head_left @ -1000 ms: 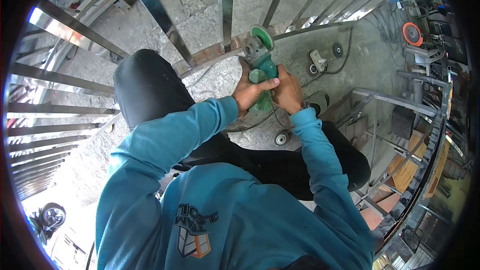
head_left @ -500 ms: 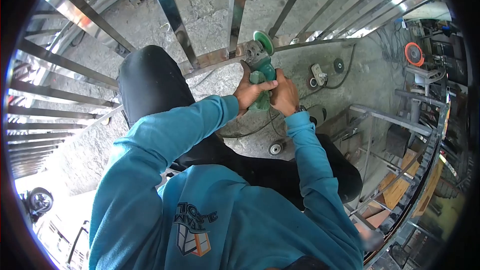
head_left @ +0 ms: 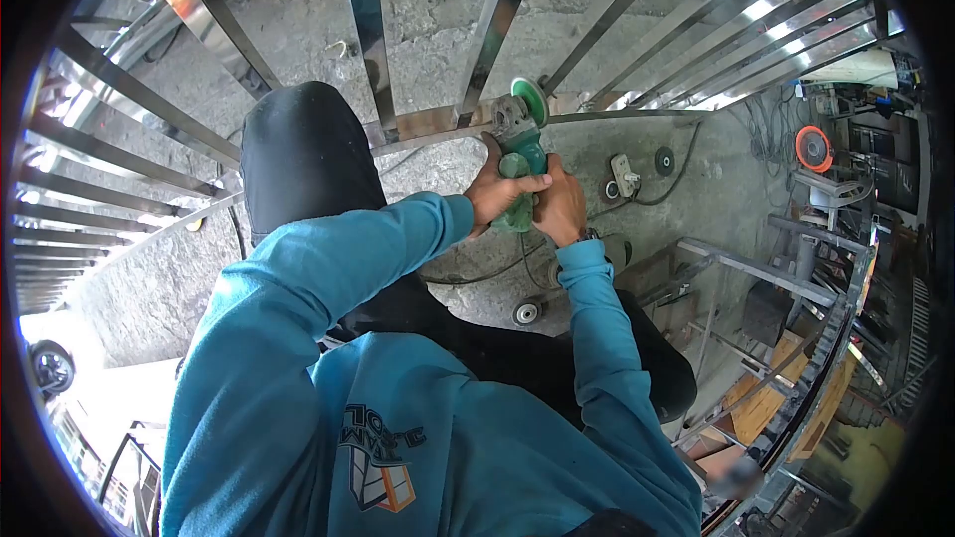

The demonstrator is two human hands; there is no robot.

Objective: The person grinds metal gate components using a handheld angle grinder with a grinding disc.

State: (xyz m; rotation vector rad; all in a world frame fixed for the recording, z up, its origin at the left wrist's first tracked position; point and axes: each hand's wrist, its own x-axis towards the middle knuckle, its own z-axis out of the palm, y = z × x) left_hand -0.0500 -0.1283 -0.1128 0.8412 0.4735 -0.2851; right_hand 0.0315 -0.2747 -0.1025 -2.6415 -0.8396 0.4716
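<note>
An angle grinder (head_left: 527, 151) with a teal-green body and a metal gear head is held in both my hands at the lower rail (head_left: 438, 120) of a shiny metal-bar frame. Its green disc (head_left: 530, 102) is tilted up beside the rail and overlaps it in this view. My left hand (head_left: 497, 189) grips the grinder from the left, thumb stretched across a paler green, lumpy part of the body. On the other side, my right hand (head_left: 563, 205) is closed around the grinder, its fingers close to the left thumb.
On the concrete floor to the right lie a spare disc (head_left: 665, 160), a pale block-shaped tool (head_left: 625, 175) and a small wheel (head_left: 526, 312). Cables run between them. A steel frame (head_left: 761, 270) and an orange round object (head_left: 814, 148) stand further right. My bent knee (head_left: 303, 134) touches the bars.
My view has shifted a little, so the bars and floor items sit differently in it. The grinder stays in both hands, close to the same spot on the rail.
</note>
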